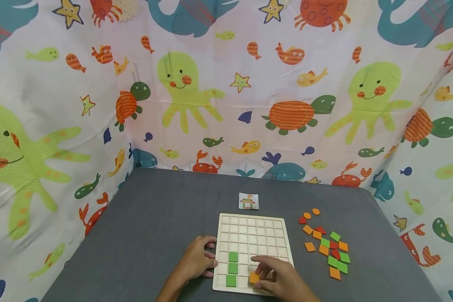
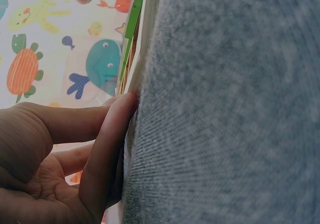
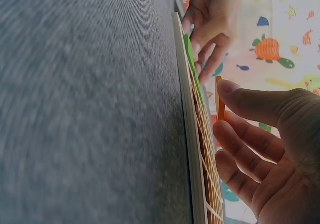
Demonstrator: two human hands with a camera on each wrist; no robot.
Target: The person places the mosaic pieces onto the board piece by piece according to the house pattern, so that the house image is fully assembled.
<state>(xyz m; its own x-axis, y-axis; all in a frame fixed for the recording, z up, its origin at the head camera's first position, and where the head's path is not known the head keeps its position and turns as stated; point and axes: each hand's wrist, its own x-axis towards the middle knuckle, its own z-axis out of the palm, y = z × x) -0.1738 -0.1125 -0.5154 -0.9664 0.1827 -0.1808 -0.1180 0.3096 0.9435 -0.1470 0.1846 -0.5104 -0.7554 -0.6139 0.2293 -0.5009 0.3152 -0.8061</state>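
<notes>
A wooden grid board (image 1: 266, 241) lies on the grey cloth, with three green square tiles (image 1: 233, 268) in one column at its lower left. Over the board's bottom rows, my right hand (image 1: 283, 280) pinches an orange square tile (image 1: 254, 277) between thumb and fingers. The right wrist view shows that orange tile (image 3: 220, 99) held on edge, a little off the board's surface. My left hand (image 1: 196, 259) rests at the board's left edge, its fingertips touching the rim; in the left wrist view the fingers (image 2: 107, 139) lie loosely bent against the cloth and board side.
Right of the board lie loose tiles: orange squares (image 1: 334, 273), green squares (image 1: 342, 267), red pieces (image 1: 303, 220) and orange round ones (image 1: 316, 211). Behind the board is a small card (image 1: 248, 201) with a coloured grid picture. A sea-animal curtain (image 1: 230, 105) surrounds the table.
</notes>
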